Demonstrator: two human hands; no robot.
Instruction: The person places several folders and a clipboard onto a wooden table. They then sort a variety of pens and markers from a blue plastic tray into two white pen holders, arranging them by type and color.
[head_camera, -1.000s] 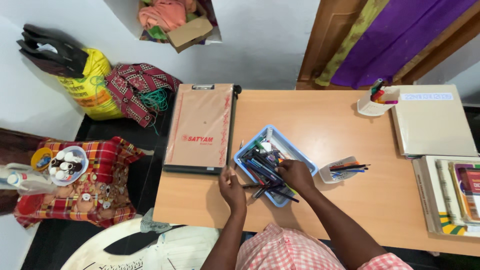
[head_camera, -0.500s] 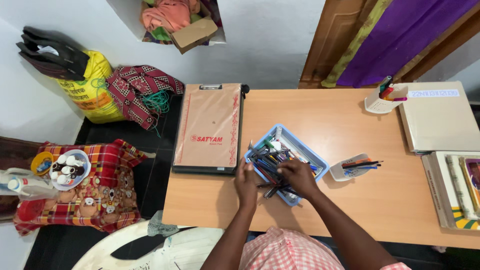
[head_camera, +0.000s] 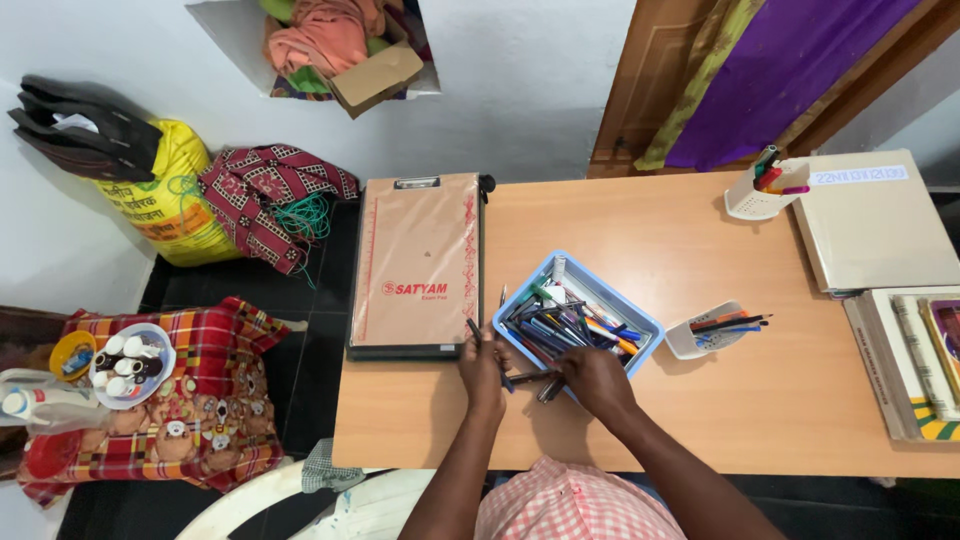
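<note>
Wooden table by white wall, hands at pen tray

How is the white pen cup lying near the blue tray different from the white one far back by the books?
The near cup lies tipped on its side, pens spilling sideways; the far cup stands upright. The near cup sits beside the blue tray; the far cup sits beside a big book. Both are white and hold pens.

I sit at a light wooden table against a white wall. Behind its far right corner I see a wooden door frame with a purple curtain. Off the table's left edge lies dark floor; a wall niche opens above.
</note>
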